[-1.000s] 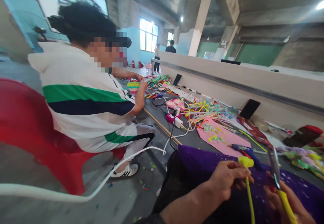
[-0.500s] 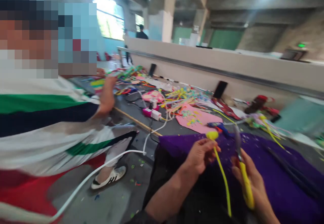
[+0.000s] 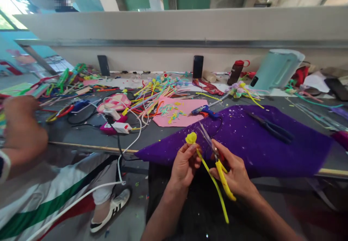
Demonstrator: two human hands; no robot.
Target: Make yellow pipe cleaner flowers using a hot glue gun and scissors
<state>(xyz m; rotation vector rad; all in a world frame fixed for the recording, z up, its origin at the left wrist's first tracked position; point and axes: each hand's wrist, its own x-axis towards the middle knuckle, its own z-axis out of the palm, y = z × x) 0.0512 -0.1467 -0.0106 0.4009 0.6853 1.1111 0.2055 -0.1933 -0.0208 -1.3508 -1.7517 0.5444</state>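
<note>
Between its thumb and fingers, my left hand pinches a yellow pipe-cleaner flower just below its rounded head. The thin yellow stem hangs down to the right, past my fingers. My right hand is closed around scissors with yellow and red handles. Their blades point up and left, just right of the flower head and apart from it. Both hands are over the front edge of a purple cloth scattered with small pale scraps.
Black-handled pliers lie on the cloth. Behind it are a blue glue gun, a pink sheet with scraps, and piled pipe cleaners. A white cable crosses at left, near a co-worker's arm. A teal container stands behind.
The view has swung right and down, so the co-worker now shows mostly as an arm and legs. My hands are closer together, and the scissor blades are tilted left, nearer the flower.
</note>
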